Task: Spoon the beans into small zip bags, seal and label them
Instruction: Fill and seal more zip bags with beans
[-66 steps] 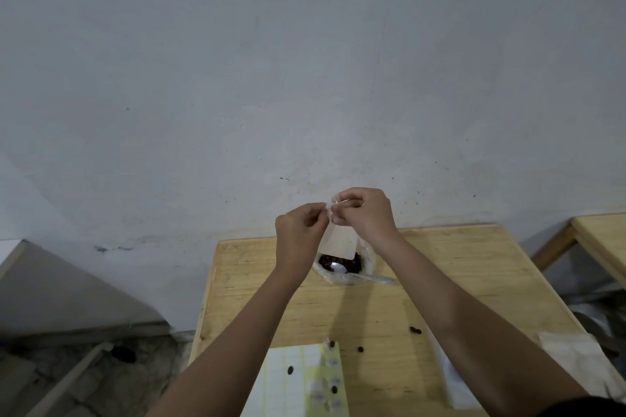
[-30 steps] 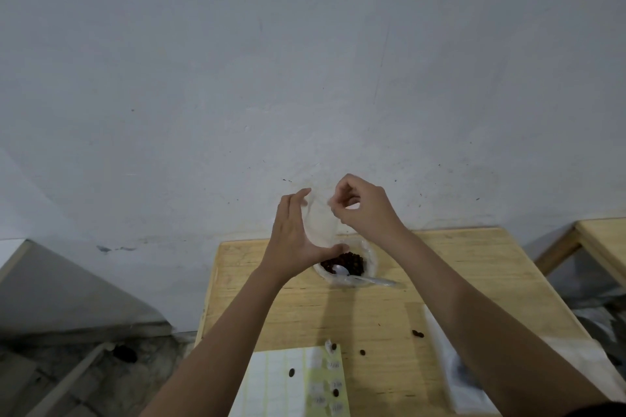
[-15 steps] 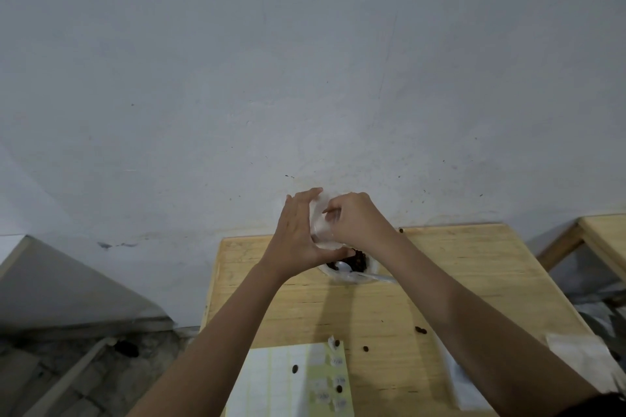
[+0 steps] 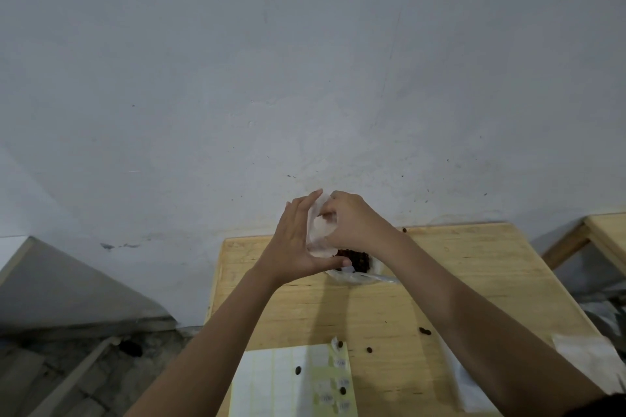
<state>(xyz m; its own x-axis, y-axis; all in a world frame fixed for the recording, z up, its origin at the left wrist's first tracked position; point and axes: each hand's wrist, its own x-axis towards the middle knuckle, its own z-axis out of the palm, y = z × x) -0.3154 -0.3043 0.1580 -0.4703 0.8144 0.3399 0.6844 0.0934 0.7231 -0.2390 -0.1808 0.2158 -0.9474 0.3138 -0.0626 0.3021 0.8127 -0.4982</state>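
A small clear zip bag (image 4: pixel 317 230) is held upright in the air between both hands, above the far part of the wooden table (image 4: pixel 399 308). My left hand (image 4: pixel 296 240) cups it from the left, fingers straight, thumb under its bottom edge. My right hand (image 4: pixel 352 222) pinches the bag's right side with curled fingers. Just behind and below sits a clear bowl (image 4: pixel 374 269) of dark beans (image 4: pixel 355 256) with a clear plastic spoon (image 4: pixel 376 277) lying in it. A label sheet (image 4: pixel 291 382) lies at the near edge.
Loose beans (image 4: pixel 424 331) lie scattered on the table and on the label sheet. A stack of flat clear bags (image 4: pixel 464 379) lies under my right forearm. White paper (image 4: pixel 589 355) sits at the table's right edge. A second wooden table (image 4: pixel 606 237) stands to the right.
The hands shifted from pulling the bag's top edge apart to my left hand cupping the bag flat while my right hand closed in against it. The view tilted slightly.
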